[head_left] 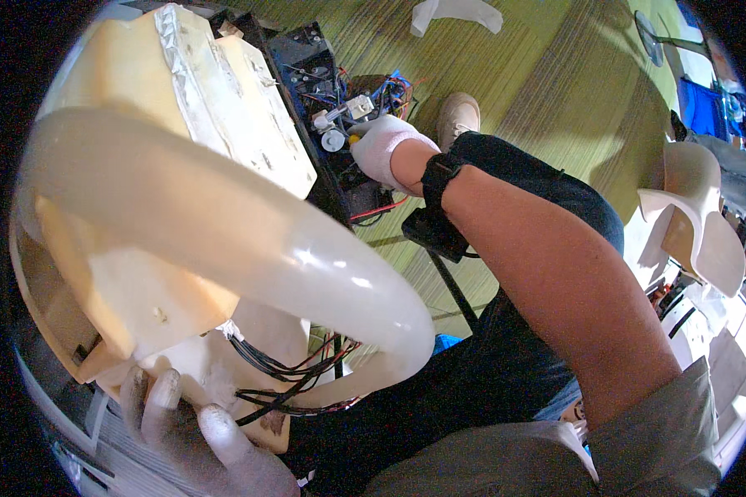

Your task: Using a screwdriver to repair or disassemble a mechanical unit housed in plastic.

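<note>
My left hand (224, 451), in a greyish-white glove, is at the lower left with its fingers spread against the lower part of a large cream-coloured block (133, 290). At the upper middle my right hand (385, 149), in a white glove, is closed at the edge of a long black tray (311, 62). A small yellow piece (354, 139) shows at its fingertips; what the hand holds is mostly hidden. Beside those fingers are a round white knob (332, 140) and a small metal part (359, 106). Blue and red wires (396, 89) lie tangled just beyond.
A thick translucent tube (307, 257) arches across the foreground, in front of the block. Black cables (286, 377) come out of the block's lower side. A white strip (456, 12) lies on the greenish striped floor (539, 83). Pale chairs (692, 207) stand at right.
</note>
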### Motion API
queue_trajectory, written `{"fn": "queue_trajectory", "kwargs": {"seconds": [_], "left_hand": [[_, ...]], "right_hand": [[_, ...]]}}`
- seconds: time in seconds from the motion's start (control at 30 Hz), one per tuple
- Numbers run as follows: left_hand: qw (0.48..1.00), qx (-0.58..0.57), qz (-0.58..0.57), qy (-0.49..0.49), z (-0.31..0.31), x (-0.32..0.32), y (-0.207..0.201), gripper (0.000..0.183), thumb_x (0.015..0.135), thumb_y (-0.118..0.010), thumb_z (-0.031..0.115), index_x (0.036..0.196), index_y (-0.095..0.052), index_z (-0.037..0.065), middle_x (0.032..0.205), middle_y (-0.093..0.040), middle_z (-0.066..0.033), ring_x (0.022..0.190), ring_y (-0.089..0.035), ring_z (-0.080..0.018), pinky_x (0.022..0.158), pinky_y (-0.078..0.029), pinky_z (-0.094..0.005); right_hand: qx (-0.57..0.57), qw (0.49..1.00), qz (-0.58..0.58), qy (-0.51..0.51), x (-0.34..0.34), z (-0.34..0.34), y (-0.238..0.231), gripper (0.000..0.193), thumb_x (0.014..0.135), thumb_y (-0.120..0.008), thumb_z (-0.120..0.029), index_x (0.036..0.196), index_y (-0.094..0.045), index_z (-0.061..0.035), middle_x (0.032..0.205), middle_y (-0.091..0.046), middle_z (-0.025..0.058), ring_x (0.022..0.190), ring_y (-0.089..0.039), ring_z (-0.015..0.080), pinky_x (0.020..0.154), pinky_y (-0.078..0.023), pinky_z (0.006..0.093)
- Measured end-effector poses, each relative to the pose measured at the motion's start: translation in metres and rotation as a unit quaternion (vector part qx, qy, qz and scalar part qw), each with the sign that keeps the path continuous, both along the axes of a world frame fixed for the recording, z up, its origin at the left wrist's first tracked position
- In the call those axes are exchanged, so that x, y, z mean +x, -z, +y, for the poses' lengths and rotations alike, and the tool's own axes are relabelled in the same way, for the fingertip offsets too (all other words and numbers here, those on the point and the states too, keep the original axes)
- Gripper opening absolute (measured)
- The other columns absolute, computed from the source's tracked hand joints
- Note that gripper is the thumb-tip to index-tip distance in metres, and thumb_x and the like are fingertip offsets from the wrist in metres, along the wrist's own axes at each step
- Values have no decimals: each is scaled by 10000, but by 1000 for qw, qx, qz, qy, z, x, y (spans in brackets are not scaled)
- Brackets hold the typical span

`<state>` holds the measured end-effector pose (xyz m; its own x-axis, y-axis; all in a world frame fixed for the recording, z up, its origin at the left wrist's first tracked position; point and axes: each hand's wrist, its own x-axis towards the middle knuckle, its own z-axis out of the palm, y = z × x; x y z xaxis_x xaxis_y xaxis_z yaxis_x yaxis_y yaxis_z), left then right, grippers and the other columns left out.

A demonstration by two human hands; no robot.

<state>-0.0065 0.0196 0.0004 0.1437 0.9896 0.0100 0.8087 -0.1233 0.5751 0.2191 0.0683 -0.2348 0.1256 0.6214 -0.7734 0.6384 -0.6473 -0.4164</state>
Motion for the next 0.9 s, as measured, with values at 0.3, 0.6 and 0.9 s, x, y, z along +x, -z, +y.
{"fn": "queue_trajectory", "kwargs": {"seconds": [0.3,0.6,0.9], "left_hand": [[982,33,186,-4,5,3,-15,370,923,-447,258,1094,-529,-60,1238,-471,-224,1170,-438,-345,1031,-322,-440],[992,109,50,39,5,4,1,204,788,-618,67,982,-593,8,1117,-474,-153,1070,-471,-311,978,-359,-398],[984,176,36,17,-17,-11,5,244,781,-639,145,984,-587,20,1161,-500,-197,1075,-509,-368,946,-412,-421]], "right_hand": [[21,984,-58,-170,6,10,-9,400,796,-507,-179,1181,-610,-153,1061,-649,162,935,-639,332,812,-515,387],[131,913,-211,-324,17,-26,-28,210,810,-556,-145,965,-691,-99,967,-686,122,869,-671,280,673,-542,407],[171,957,-126,-195,9,-84,-129,351,821,-513,-237,1119,-622,-84,1039,-654,182,948,-630,352,821,-502,414]]}}
